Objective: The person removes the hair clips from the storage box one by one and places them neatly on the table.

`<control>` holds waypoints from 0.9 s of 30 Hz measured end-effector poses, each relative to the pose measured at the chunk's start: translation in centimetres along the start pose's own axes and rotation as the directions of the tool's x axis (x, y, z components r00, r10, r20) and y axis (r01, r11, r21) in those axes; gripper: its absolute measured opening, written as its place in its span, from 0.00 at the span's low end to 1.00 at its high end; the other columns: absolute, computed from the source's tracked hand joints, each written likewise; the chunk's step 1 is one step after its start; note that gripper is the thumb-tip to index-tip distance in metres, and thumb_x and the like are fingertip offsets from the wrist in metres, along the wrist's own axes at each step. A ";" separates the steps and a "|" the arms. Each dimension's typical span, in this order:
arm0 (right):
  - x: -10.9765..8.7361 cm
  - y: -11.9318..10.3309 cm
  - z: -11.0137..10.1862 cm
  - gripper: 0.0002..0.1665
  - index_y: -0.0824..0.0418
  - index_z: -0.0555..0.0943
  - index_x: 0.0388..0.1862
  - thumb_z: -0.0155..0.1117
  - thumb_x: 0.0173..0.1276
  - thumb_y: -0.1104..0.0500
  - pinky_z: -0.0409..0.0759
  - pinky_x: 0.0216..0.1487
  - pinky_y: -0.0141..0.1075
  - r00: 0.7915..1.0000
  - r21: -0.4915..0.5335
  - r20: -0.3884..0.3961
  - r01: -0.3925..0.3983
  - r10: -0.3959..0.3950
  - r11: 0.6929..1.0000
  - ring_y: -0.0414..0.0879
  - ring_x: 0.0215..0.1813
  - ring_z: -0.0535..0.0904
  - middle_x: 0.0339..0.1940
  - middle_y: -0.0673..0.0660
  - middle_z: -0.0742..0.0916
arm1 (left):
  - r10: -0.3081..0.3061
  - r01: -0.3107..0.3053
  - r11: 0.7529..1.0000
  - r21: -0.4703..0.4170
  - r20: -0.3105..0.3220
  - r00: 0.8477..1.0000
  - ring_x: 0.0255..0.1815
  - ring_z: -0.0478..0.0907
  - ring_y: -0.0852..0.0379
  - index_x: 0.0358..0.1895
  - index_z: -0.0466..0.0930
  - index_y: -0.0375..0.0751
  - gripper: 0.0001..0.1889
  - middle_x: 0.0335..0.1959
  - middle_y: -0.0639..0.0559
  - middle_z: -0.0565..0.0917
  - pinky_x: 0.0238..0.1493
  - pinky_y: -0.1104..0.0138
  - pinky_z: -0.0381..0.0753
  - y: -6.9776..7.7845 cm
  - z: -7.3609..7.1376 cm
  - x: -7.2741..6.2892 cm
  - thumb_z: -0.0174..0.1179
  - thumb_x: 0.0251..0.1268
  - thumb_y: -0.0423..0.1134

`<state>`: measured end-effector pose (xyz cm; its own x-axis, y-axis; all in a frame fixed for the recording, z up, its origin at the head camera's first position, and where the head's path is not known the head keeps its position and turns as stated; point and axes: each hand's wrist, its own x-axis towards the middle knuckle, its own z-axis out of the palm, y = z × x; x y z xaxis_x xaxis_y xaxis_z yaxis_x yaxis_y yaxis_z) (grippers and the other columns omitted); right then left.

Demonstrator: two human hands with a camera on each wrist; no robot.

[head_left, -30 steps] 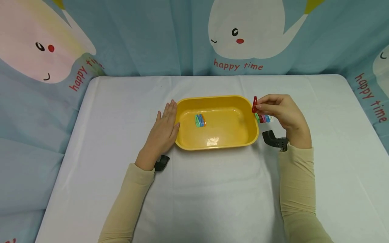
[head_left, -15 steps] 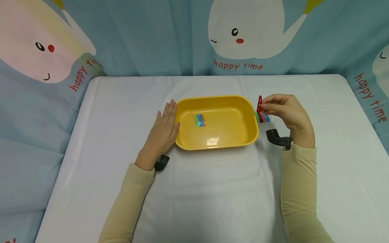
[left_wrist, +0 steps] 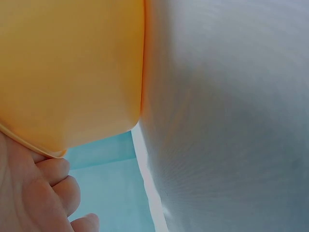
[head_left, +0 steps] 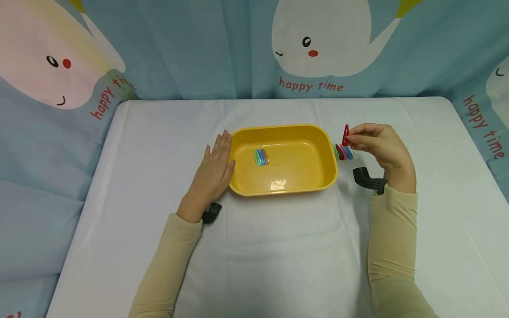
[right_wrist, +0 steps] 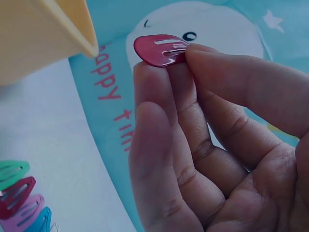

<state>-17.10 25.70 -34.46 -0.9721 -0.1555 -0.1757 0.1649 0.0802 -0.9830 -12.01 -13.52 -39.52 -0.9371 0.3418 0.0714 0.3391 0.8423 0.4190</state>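
My right hand (head_left: 385,148) pinches a red snap hair clip (head_left: 345,135) between thumb and fingertips, just right of the yellow basin (head_left: 298,165). In the right wrist view, the glossy clip's (right_wrist: 157,50) wide rounded end points away from the thumb. Below this hand, a row of hair clips (head_left: 344,152) in green, red, pink and blue lies on the table beside the basin's right end. My left hand (head_left: 212,172) rests along the basin's left rim, fingers straight. Inside the basin, a small group of clips (head_left: 261,157) in green, blue and orange lies left of the middle.
A white cloth covers the table (head_left: 286,251). Behind it and at its sides hangs a blue curtain (head_left: 191,53) with cartoon whales. Black camera mounts (head_left: 367,180) are on both wrists.
My right hand has moved to the right with the red hair clip, from the basin's right rim to over the row of clips. My left hand and the basin stay put.
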 end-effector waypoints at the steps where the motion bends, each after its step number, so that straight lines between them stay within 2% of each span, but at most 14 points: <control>1: 0.0 0.0 -0.1 0.07 0.61 0.86 0.30 0.63 0.62 0.70 0.81 0.37 0.29 1.000 -0.004 -0.007 -0.003 0.003 1.000 0.43 0.31 0.83 0.28 0.52 0.87 | 0.001 -0.001 1.000 0.001 -0.002 1.000 0.76 0.36 0.52 0.75 0.37 0.35 0.32 0.76 0.46 0.40 0.72 0.50 0.38 0.0 0.0 0.0 0.35 0.76 0.43; 10: -0.1 0.3 -0.8 0.08 0.62 0.86 0.29 0.62 0.62 0.71 0.82 0.37 0.29 1.000 0.040 -0.026 -0.013 0.014 0.999 0.43 0.31 0.83 0.28 0.53 0.87 | 0.001 -0.001 1.000 0.000 -0.005 1.000 0.76 0.37 0.51 0.75 0.37 0.35 0.31 0.76 0.47 0.40 0.72 0.50 0.39 -0.1 0.1 0.0 0.36 0.76 0.43; 17: -0.1 0.6 -1.2 0.07 0.60 0.86 0.28 0.64 0.62 0.69 0.81 0.36 0.28 0.997 0.015 -0.058 -0.054 0.055 0.998 0.43 0.30 0.84 0.27 0.52 0.87 | -0.002 0.002 1.000 -0.005 -0.004 1.000 0.76 0.36 0.53 0.75 0.37 0.36 0.31 0.76 0.47 0.40 0.72 0.51 0.38 -0.2 0.1 0.0 0.35 0.76 0.43; 27: 0.3 1.6 -2.1 0.07 0.62 0.86 0.28 0.64 0.62 0.69 0.82 0.35 0.29 0.993 0.107 -0.054 -0.097 0.103 0.990 0.43 0.29 0.83 0.27 0.53 0.87 | 0.001 -0.001 1.000 0.001 -0.005 1.000 0.76 0.36 0.52 0.75 0.37 0.36 0.31 0.76 0.47 0.40 0.72 0.50 0.39 -0.2 0.1 0.0 0.35 0.76 0.43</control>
<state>-17.43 27.83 -35.95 -0.9576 -0.0931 -0.2728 0.2750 -0.0110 -0.9614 -12.06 -13.65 -39.68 -0.9370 0.3408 0.0767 0.3405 0.8420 0.4184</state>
